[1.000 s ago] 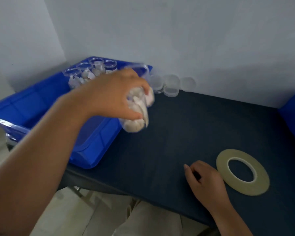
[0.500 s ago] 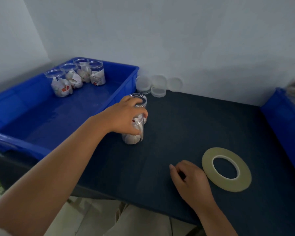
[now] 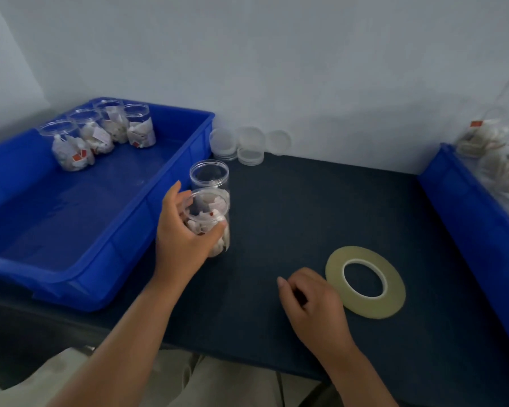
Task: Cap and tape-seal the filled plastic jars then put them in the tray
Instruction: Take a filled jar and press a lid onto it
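A clear plastic jar filled with white packets stands uncapped on the dark table, just right of the blue tray. My left hand grips its lower half from the left. My right hand rests on the table with loosely curled fingers and holds nothing I can see. It lies beside the flat roll of yellowish tape. Several filled jars stand in the tray's far left corner. Clear lids are stacked against the wall behind the jar.
A second blue bin at the right edge holds more packets and clear jars, blurred. White walls close off the back. The table's front edge runs below my forearms, with my lap under it.
My left hand brought the jar from above the tray's edge down onto the table and now holds it lower. My right hand stayed beside the tape.
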{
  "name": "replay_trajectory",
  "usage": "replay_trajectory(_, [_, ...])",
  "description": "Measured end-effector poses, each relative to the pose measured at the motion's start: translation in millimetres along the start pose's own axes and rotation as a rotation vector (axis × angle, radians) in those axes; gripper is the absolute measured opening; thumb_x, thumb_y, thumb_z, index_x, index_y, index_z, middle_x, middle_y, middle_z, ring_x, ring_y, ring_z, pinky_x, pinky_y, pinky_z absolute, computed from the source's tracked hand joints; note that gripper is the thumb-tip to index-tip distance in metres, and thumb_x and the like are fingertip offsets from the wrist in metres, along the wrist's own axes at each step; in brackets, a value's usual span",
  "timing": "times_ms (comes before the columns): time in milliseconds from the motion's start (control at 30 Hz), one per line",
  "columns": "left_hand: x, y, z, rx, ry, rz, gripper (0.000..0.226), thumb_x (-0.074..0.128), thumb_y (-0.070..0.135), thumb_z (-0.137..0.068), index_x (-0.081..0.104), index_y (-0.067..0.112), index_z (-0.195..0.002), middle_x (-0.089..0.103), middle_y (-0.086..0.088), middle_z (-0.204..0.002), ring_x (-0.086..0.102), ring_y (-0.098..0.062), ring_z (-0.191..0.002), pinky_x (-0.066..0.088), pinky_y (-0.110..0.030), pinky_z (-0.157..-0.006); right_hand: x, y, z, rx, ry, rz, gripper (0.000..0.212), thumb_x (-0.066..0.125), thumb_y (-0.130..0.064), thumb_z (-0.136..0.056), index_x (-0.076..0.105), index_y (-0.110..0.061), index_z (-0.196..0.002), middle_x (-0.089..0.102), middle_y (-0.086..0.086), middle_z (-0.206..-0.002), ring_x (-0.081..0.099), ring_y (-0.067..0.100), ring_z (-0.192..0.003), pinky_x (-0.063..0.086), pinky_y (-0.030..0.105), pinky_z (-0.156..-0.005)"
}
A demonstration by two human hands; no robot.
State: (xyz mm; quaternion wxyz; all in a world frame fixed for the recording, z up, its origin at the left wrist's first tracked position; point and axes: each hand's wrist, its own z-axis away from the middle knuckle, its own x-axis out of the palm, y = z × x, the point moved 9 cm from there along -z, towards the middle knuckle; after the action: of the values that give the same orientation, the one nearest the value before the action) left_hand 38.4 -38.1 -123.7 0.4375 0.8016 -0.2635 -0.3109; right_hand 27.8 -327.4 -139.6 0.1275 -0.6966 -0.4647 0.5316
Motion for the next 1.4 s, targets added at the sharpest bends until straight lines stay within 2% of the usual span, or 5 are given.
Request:
replay_trajectory(500, [107, 78, 22, 0.114, -0.632, 0.076, 0.085, 0.074, 0.063, -0.08, 0.041, 0.041, -0.155, 0.051, 0.022, -0.15, 0.045, 0.007, -0.142, 0.039, -0.021, -0.114, -20, 34, 23, 0.054, 0.035, 0.336, 0.104, 0.073, -0.065, -0.084, 0.032, -0.011, -0.163, 0.046, 0.001, -0.163, 0.04, 0.014, -0.147, 0.04, 0.041, -0.117])
replay_trajectory(633, [128, 93, -82, 0.012, -0.419, -0.189, 0.036, 0.048, 0.073, -0.095, 0.064, 0.043, -0.105, 0.065, 0.025, -0.097, 0.062, 0.007, -0.087, 0.045, -0.026, -0.075, -15, 34, 18, -0.002, 0.031, 0.396, 0.107, 0.066, -0.069, -0.087, 0.025, -0.009, -0.166, 0.043, 0.001, -0.163, 0.04, 0.016, -0.148, 0.033, 0.031, -0.122])
replay_trajectory(867, [251, 25, -177, -0.001, -0.816, -1.147, 0.032, 0.065, 0.024, -0.101, 0.066, 0.008, -0.129, 0.066, -0.011, -0.129, 0.066, -0.031, -0.112, 0.054, -0.045, -0.104, -32, 19, 11, -0.109, 0.192, 0.466, 0.08, 0.086, -0.053, -0.071, 0.072, 0.001, -0.129, 0.076, 0.008, -0.119, 0.076, 0.025, -0.109, 0.051, 0.03, -0.1])
replay_trajectory(1067, [261, -18, -209, 0.045, -0.541, -1.13, 0.023, 0.056, 0.009, -0.103, 0.071, 0.008, -0.121, 0.069, -0.015, -0.127, 0.065, -0.035, -0.12, 0.053, -0.044, -0.099, -40, 3, -7, -0.118, 0.378, 0.319, 0.064, 0.045, -0.053, -0.103, 0.082, -0.002, -0.088, 0.074, -0.001, -0.074, 0.07, 0.012, -0.062, 0.052, 0.022, -0.069])
replay_trajectory(1400, [216, 54, -210, 0.231, -0.163, -0.79, 0.022, 0.063, 0.032, -0.1, 0.063, 0.016, -0.085, 0.065, -0.008, -0.1, 0.063, -0.034, -0.096, 0.047, -0.037, -0.068, -28, 27, 7, -0.201, 0.243, 0.385, 0.067, 0.078, -0.05, -0.075, 0.076, -0.001, -0.121, 0.075, 0.004, -0.107, 0.059, 0.012, -0.104, 0.051, 0.024, -0.094])
